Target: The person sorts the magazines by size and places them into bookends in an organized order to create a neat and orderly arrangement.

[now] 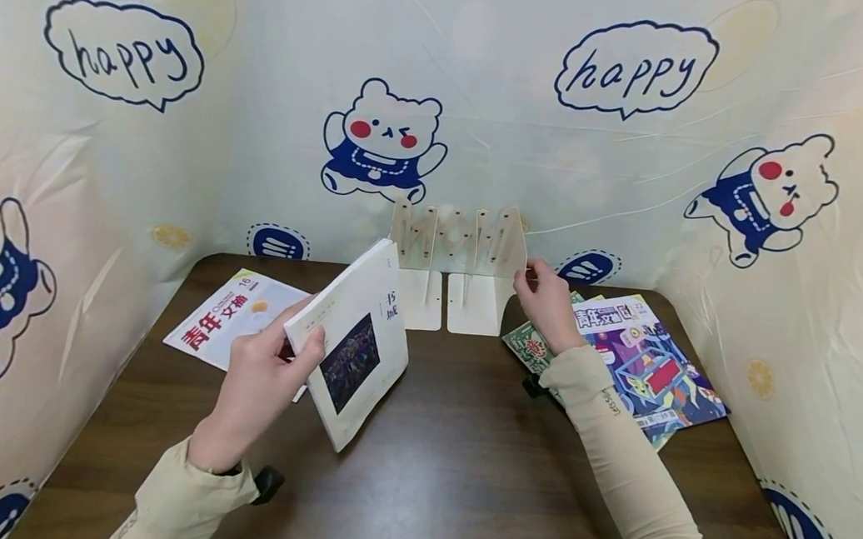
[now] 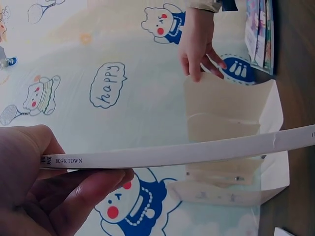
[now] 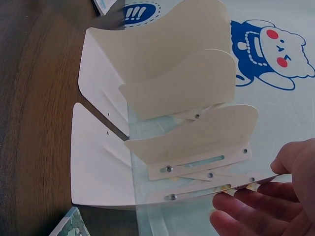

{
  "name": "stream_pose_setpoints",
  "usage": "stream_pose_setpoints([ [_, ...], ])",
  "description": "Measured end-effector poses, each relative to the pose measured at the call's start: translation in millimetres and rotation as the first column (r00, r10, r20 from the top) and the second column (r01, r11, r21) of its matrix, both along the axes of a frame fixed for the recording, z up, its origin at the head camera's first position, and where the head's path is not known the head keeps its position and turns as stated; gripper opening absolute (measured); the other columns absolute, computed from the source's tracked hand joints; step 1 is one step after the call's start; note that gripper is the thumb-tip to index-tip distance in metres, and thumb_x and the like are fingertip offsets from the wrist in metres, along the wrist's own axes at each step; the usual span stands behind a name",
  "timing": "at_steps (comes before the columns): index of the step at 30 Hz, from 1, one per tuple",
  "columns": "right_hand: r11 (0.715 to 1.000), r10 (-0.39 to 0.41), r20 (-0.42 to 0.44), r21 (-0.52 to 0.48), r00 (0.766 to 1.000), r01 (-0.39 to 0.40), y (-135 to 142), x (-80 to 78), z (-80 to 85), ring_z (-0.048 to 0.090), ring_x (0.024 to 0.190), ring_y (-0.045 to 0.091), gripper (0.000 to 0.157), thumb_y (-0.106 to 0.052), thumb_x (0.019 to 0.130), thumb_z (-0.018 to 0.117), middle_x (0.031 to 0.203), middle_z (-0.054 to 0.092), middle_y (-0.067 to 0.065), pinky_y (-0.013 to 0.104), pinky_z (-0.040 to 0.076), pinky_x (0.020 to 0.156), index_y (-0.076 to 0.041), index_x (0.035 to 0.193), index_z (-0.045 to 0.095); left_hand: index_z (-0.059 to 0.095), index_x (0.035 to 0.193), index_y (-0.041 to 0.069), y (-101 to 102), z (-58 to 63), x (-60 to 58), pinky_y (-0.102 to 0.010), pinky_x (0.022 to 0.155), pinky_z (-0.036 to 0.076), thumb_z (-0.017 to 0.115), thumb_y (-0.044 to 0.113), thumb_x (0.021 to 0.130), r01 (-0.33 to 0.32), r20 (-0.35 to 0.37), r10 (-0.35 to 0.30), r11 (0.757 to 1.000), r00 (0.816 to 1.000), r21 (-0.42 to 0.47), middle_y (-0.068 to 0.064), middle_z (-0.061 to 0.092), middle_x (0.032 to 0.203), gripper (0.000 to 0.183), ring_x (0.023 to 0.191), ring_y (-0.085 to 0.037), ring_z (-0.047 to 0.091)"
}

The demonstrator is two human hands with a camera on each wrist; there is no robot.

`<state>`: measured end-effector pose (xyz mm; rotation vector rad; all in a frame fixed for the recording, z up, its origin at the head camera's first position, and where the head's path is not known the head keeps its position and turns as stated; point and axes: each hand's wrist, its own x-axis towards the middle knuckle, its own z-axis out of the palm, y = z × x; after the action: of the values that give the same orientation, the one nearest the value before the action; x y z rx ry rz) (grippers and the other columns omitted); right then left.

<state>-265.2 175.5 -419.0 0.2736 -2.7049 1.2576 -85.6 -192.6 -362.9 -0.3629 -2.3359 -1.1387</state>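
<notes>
My left hand [image 1: 254, 386] grips a thin white book [image 1: 384, 345] by its upper left edge, thumb on the cover with a dark picture. The book is tilted above the table; its pale spine [image 2: 197, 156] runs across the left wrist view. At the table's back stands an off-white expandable bookend [image 1: 473, 316] with several upright panels and two flat base plates. My right hand [image 1: 549, 307] pinches the outer edge of its right side panel, thumb on one face and fingers [image 3: 251, 204] on the other. No books stand between the panels.
A white magazine [image 1: 213, 321] with red lettering lies at the left, partly behind the left hand and book. Overlapping magazines, a purple one [image 1: 643, 359] on top, lie under and beside the right forearm. A patterned curtain [image 1: 490, 73] encloses the brown table [image 1: 447, 471].
</notes>
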Motion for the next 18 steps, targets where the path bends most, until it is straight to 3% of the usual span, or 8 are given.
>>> stream_pose_setpoints([
  [2,1.0,0.0,0.0,0.003,1.0,0.0,0,0.2,-0.1,0.066,0.116,0.036,0.043,-0.03,0.109,0.05,0.136,0.064,0.021,0.05,0.059,0.094,-0.002,0.142,0.056,0.064,0.138,-0.001,3,-1.1,-3.6,-0.008,0.063,0.052,0.071,0.001,0.094,0.003,-0.012,-0.003,1.0,1.0,-0.003,-0.025,0.074,0.117,0.044,0.079,-0.035,0.077],
  [5,1.0,-0.004,0.001,0.001,1.0,0.004,0,0.3,0.2,0.066,0.115,0.036,0.042,-0.03,0.109,0.051,0.135,0.064,0.021,0.05,0.06,0.093,-0.002,0.141,0.056,0.063,0.138,-0.001,7,-1.5,-9.2,-0.023,0.061,0.06,0.071,0.002,0.095,-0.001,-0.012,0.001,1.0,1.0,-0.009,-0.025,0.073,0.118,0.044,0.08,-0.036,0.077],
  [9,1.0,-0.01,0.007,-0.002,1.0,0.01,0,0.6,0.2,0.066,0.114,0.036,0.042,-0.029,0.109,0.051,0.134,0.064,0.021,0.051,0.06,0.093,-0.003,0.14,0.056,0.063,0.139,0.0,12,-2.4,-16.6,-0.042,0.058,0.063,0.07,0.004,0.096,-0.004,-0.012,0.004,1.0,1.0,-0.017,-0.024,0.073,0.119,0.044,0.081,-0.036,0.077],
  [18,1.0,-0.017,-0.006,0.002,1.0,0.017,0,-1.2,-3.0,0.067,0.112,0.036,0.041,-0.03,0.109,0.051,0.134,0.065,0.02,0.05,0.061,0.091,-0.003,0.14,0.057,0.059,0.143,0.001,22,-3.2,-30.9,-0.047,0.061,0.063,0.069,0.007,0.098,0.007,0.004,-0.007,1.0,1.0,-0.01,-0.024,0.07,0.127,0.046,0.091,-0.042,0.076],
])
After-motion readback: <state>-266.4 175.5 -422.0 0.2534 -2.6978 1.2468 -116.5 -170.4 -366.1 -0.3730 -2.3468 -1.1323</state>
